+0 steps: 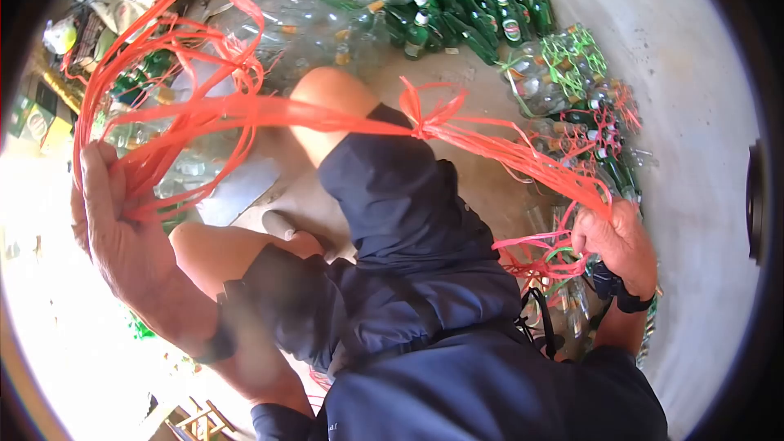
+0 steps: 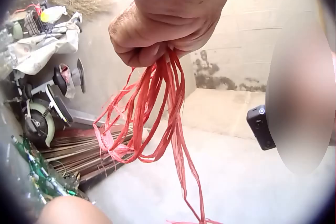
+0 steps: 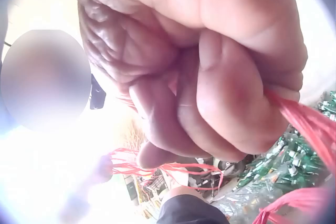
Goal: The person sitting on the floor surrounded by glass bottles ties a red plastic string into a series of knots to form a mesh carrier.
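Red plastic twine (image 1: 269, 112) runs in flat strands between my two raised hands, across and above the knees. On the left, my left hand (image 1: 122, 233) grips a looped bundle of it; in the left wrist view the twine loops (image 2: 152, 113) hang below the curled fingers. A knot with short tails (image 1: 425, 118) sits midway along the stretch. My right hand (image 1: 616, 241) holds the other end in a fist, and in the right wrist view its fingers (image 3: 226, 98) curl tightly with red strands coming out at the side.
Green bottles (image 1: 469, 0) and clear bottles (image 1: 327, 28) lie piled ahead on the floor. More bottles tied with green twine (image 1: 572, 57) and red twine line the pale wall (image 1: 694, 114) at right. A fan (image 2: 44, 119) and bundled sticks (image 2: 89, 145) appear in the left wrist view.
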